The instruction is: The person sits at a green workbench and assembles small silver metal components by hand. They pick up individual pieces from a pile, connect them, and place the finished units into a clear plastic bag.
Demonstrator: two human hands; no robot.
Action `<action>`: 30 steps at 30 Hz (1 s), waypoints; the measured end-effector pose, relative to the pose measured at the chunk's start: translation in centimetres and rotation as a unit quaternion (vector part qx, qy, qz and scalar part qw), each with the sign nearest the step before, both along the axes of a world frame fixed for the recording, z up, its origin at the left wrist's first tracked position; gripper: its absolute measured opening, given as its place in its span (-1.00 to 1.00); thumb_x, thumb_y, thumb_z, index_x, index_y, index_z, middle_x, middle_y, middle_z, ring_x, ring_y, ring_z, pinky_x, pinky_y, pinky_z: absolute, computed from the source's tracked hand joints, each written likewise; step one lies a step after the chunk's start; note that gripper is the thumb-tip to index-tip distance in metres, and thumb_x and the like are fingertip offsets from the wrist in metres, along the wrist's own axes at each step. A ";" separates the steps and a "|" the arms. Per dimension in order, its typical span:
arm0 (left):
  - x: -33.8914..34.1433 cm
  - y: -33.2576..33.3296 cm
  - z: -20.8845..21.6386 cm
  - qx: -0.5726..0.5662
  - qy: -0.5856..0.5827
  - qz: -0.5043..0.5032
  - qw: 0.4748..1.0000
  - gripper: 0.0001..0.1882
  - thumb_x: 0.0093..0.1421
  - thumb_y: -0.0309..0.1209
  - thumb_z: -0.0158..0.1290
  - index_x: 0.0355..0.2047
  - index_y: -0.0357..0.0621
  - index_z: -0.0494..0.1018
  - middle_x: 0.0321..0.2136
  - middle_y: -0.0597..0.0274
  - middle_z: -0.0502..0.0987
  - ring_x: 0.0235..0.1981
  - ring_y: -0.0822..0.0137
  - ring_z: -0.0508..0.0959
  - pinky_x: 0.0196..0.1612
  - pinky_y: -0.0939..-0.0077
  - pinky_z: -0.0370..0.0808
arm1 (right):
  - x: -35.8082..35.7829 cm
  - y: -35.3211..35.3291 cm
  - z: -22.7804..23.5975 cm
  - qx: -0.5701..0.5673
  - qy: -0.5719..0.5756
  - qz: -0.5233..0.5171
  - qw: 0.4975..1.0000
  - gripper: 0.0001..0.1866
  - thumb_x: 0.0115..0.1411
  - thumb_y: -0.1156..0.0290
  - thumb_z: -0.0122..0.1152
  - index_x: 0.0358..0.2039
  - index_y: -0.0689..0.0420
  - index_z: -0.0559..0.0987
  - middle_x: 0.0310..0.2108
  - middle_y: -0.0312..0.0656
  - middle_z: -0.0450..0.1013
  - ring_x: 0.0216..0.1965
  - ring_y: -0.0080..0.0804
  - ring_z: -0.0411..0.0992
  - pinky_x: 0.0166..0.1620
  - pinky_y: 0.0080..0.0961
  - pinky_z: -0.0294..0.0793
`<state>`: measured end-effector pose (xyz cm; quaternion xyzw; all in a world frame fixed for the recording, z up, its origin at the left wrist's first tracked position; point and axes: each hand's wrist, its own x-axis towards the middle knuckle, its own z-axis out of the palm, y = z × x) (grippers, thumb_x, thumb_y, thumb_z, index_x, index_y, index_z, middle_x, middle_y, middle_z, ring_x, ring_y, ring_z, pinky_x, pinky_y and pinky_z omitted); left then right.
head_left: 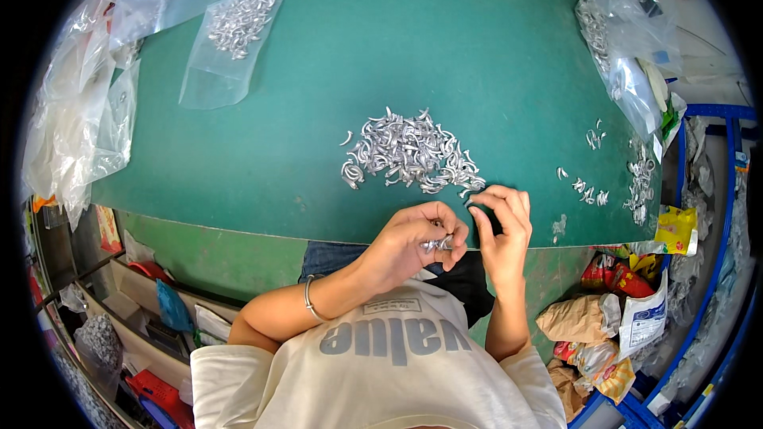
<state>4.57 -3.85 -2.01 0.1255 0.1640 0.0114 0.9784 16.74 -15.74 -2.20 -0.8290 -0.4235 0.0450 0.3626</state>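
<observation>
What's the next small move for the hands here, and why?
Probably set the small silver metal clip down on the green table mat: the left hand pinches it at the table edge, the right hand touching, just short of the heap of silver clips.

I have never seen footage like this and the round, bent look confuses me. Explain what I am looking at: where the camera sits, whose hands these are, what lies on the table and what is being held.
There is no machine here. A person wears a wide fisheye camera on the head, looking down, so straight edges curve and the corners go black. The forearms entering from the bottom are that person's own.

The left hand pinches a few small silvery metal pieces at the near edge of the green table. The right hand is raised just beside it, fingers curled, close to those pieces; whether it grips any cannot be told.

Just beyond the hands lies a heap of the same metal pieces. Smaller scatterings lie to the right. A clear plastic bag holding more pieces lies at the far left, and more bags crowd both sides.
</observation>
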 end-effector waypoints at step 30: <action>-0.3 0.4 1.0 0.172 0.097 -0.061 0.978 -0.86 0.16 -0.38 0.06 -0.38 -0.19 0.43 -0.61 0.47 0.31 -0.57 0.64 0.21 -0.52 0.72 0.14 | -1.1 -1.4 2.4 0.139 0.442 0.007 0.886 -0.81 -0.08 0.70 0.26 -0.38 0.29 0.57 -0.44 -0.24 0.46 -0.40 -0.54 0.29 -0.30 -0.65 0.28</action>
